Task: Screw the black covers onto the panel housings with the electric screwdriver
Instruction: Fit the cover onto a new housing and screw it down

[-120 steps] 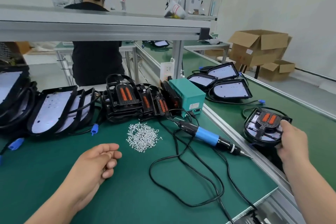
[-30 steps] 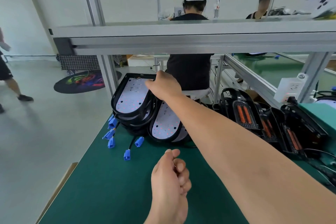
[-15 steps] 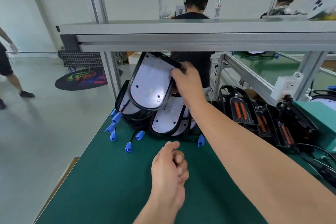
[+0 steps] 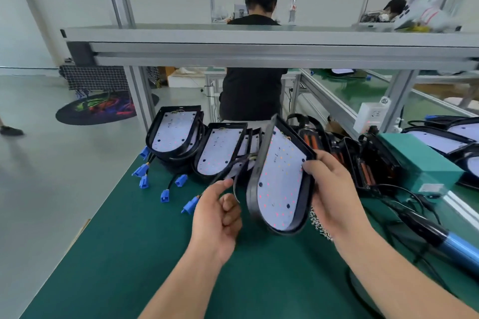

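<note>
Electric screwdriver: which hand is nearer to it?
Right. The right hand, gripping the lifted panel, is just left of the screwdriver; the left hand, pinching the cable, is farther left, beyond the panel.

panel housing [image 4: 281, 181]: black D-shaped rim, white LED board, tilting upright above table middle, right hand [image 4: 334, 189] gripping its rim, left hand [image 4: 217, 215] pinching its cable [image 4: 228, 172] | other housings [image 4: 173, 132]: leaning along far edge | black covers [image 4: 309, 138]: standing right of them | electric screwdriver [image 4: 445, 239]: lying near right edge
</note>
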